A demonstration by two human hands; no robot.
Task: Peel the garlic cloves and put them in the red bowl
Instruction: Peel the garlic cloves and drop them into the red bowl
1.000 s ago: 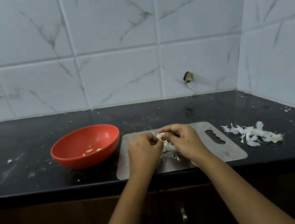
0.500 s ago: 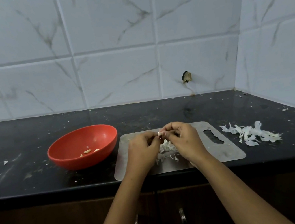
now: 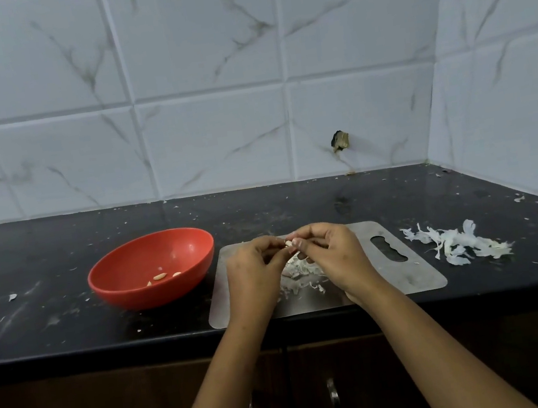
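Notably, left hand and right hand both pinched one garlic clove above the board; slippage could drop it short of the red bowl.

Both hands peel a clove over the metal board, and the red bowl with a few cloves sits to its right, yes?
No: the head view shows the red bowl to the left of the metal board. The rest holds.
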